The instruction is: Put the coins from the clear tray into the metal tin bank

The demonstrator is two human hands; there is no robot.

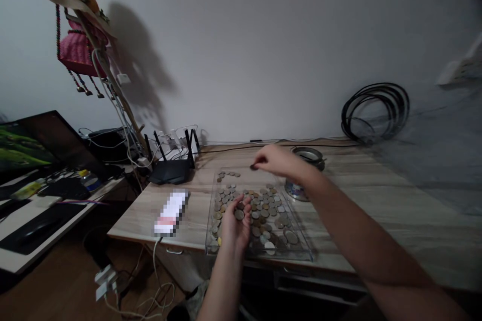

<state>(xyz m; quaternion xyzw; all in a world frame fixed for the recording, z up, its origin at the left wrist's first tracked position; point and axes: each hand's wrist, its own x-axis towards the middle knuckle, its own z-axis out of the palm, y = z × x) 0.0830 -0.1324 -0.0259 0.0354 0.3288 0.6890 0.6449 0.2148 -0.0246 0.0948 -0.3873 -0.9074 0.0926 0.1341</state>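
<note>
A shallow clear plastic tray (297, 220) on the table holds many loose coins (265, 213), most of them silver-coloured and some brassy. Palm up over its middle, my left hand (237, 223) cups a few coins (239, 214) in its curled fingers. My right hand (271, 159) is above the tray's far edge, pinching a dark coin (253, 167) between thumb and fingertips. Below it, a short row of coins (228, 174) lies at the tray's far left. Partly behind my right forearm stands a round tin (296, 191) with a patterned side.
A round metal rim (308, 154) shows behind my right wrist. To the left are a charging phone (171, 212) and a black router (171, 170). A coil of black cable (346, 115) leans on the wall. Further left, a desk carries a monitor (56, 140) and a bottle (89, 180).
</note>
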